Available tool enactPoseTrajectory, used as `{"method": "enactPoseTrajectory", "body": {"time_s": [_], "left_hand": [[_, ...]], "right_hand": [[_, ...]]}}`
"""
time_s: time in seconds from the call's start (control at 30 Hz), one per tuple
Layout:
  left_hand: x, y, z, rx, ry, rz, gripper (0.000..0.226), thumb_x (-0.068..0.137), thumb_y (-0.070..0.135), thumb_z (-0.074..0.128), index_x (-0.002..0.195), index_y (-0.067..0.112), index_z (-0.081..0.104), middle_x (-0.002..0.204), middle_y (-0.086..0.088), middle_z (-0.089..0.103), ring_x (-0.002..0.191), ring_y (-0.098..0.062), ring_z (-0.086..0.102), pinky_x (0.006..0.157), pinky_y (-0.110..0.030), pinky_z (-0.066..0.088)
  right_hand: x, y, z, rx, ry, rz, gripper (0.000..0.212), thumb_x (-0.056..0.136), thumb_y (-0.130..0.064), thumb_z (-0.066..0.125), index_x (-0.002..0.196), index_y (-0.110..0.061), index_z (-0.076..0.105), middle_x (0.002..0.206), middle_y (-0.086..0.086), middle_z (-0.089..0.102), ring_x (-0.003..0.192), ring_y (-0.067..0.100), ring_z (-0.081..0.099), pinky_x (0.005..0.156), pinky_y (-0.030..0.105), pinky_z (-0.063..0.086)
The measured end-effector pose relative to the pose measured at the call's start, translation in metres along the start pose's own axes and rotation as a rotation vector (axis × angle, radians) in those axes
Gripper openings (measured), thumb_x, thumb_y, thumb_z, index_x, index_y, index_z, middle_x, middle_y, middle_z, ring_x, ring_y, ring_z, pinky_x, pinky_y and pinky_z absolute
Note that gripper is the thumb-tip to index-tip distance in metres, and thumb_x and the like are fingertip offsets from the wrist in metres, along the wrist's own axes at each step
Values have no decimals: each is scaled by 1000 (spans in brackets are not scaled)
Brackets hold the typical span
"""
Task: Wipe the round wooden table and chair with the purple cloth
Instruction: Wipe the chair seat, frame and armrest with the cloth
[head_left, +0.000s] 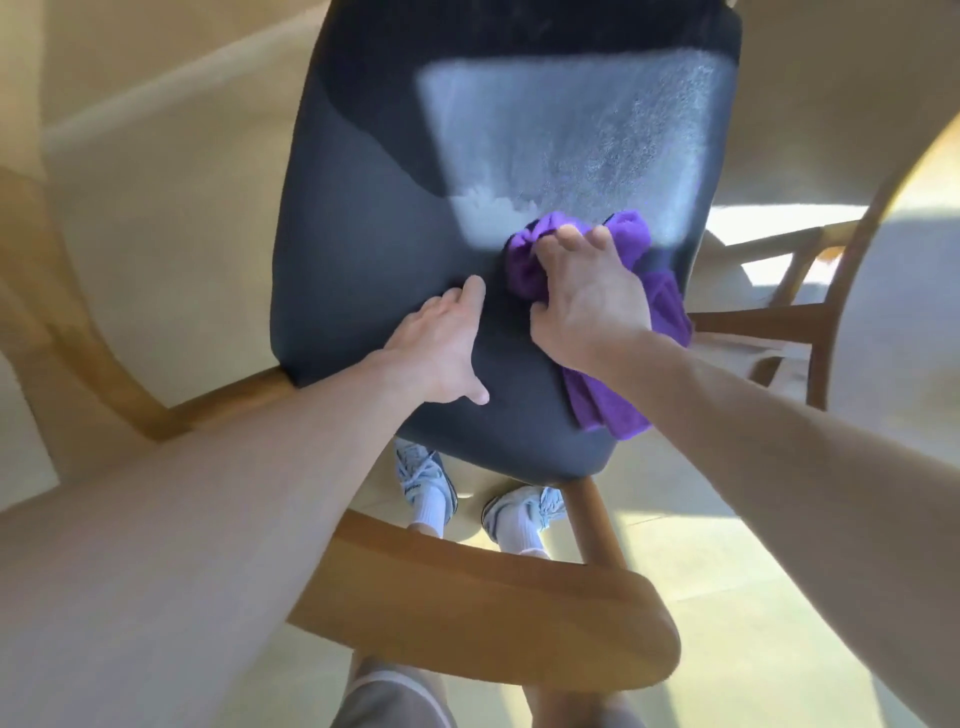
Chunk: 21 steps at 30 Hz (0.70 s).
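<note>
The cloth (618, 291) lies bunched on the right side of the chair's dark seat (374, 218), part of it trailing off the seat's right edge. It looks soft and light, a thick pile that folds and crumples readily, so I judge it will slide about unless pressed flat under a palm; the best hold is the one it has now, gathered in a wad under the hand, not pinched at a corner. The right hand (587, 296) lies on top of it, fingers spread and bent over the bunch, thumb tucked against its near side, pressing it into the seat. The left hand (441, 348) lies flat on the bare seat just beside the right, fingers straight and holding nothing, seemingly steadying the chair. The seat looks padded and slightly yielding, with a dusty or streaked patch showing in a block of sunlight beyond the cloth; the wooden frame (493, 623) is stiff and probably heavy enough to stay put under wiping. By count: one cloth, two hands, one chair being wiped, a second wooden chair (769, 312) partly seen at right, and the curved edge of one round bench (904, 234) at far right. Two shoes (426, 478) show on the floor below the seat.
</note>
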<state>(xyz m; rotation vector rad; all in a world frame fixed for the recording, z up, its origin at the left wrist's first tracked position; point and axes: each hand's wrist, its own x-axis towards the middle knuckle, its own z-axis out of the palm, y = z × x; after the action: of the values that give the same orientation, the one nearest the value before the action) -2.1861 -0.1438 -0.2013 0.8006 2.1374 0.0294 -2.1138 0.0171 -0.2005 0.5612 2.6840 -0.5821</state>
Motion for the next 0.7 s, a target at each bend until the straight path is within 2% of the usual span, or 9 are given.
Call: {"method": "enactPoseTrajectory", "body": {"time_s": [0.1,0.2,0.27,0.33,0.37,0.43,0.57,0.63,0.7], "left_hand": [[-2,8,-7,9,-35,-22,92,55,34,100,99,23,20,110,-1,44,111,-30,51,83,-40,42],[-3,18,-11,45,-69,-65,92,57,30,99,104,20,21,118,-6,47,117,-31,50,90,-42,44],[-2,22,-11,62,-92,-95,92,58,29,99,106,19,22,120,-6,48,118,-31,49,93,-43,45],[-1,25,-11,73,-106,-126,93,57,29,99,107,19,22,122,-6,48,120,-31,49,95,-44,46],[1,25,-10,79,-103,-134,94,56,29,99,109,19,23,123,-6,48,120,-31,49,95,-44,45],[3,24,-9,86,-92,-137,96,55,29,99,117,18,27,125,-6,49,121,-31,49,94,-43,45],[4,16,-6,51,-68,-105,100,54,28,99,125,17,29,115,-1,46,118,-29,51,92,-39,43],[5,13,-3,40,-54,-88,103,54,29,99,127,18,28,113,0,45,117,-28,51,90,-38,42],[7,10,1,55,-33,-65,109,55,30,99,134,17,26,122,-2,49,119,-27,51,92,-38,43]], "right_hand": [[-33,8,7,-82,-77,-134,29,83,-18,59,112,-20,61,114,-5,54,114,23,42,59,33,34],[-58,14,6,-153,-249,-204,14,83,-20,57,96,-26,57,102,-9,51,110,19,43,59,31,33],[-59,16,2,-113,-346,-183,8,84,-22,54,84,-28,49,94,-10,49,107,19,46,64,31,37],[-46,17,-11,24,-377,-48,5,82,-24,51,77,-24,52,85,-9,51,97,24,54,67,30,41],[-38,18,-20,135,-347,56,8,79,-25,49,78,-24,57,81,-9,55,89,26,56,67,30,42],[-21,18,-37,367,-139,214,21,73,-24,47,85,-23,65,79,-6,61,82,27,57,69,31,45],[35,6,-65,569,273,301,14,80,-14,55,92,-15,61,102,5,61,100,27,57,87,32,43],[63,-8,-68,523,280,290,31,80,-14,57,111,-10,59,118,10,56,112,33,51,100,40,41],[78,-23,-53,383,182,228,36,81,-13,55,117,-9,55,124,12,50,116,36,44,101,44,39]]}}
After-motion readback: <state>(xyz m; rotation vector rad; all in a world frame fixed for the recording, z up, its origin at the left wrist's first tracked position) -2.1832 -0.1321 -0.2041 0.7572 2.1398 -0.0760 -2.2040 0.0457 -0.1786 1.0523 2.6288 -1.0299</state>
